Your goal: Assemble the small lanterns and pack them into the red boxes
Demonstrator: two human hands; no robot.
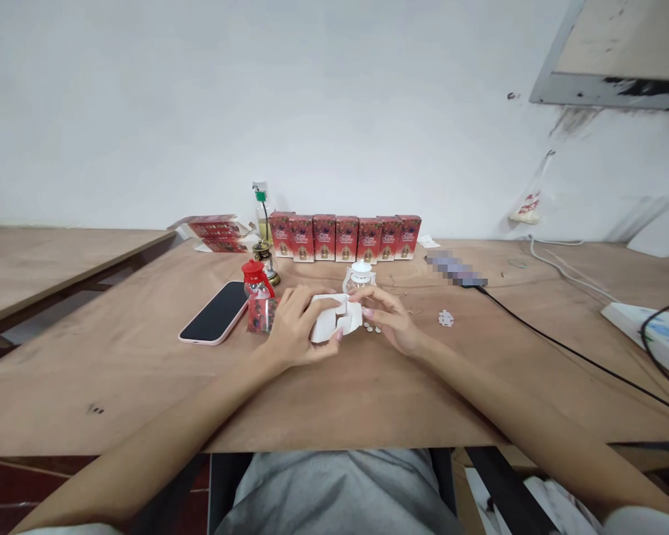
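A small cardboard box (326,324) is between my hands, its white inner flaps facing me. My left hand (298,327) is wrapped round its left side, thumb below and fingers above. With thumb and forefinger my right hand (390,318) pinches the flap edge at its right. Just behind stands a white mini lantern (361,275). Left of my left hand are a red mini lantern (256,279), a black and gold lantern (265,261) and a red printed box (261,315), partly hidden by that hand. Small round pieces (375,328) lie under my right fingers.
Several red printed boxes (335,239) stand in a row near the wall, beside a bottle (262,215) and flattened cartons (220,232). A phone (215,312) lies left. At right are a blurred device (454,267), a black cable (563,357) and white pieces (445,319).
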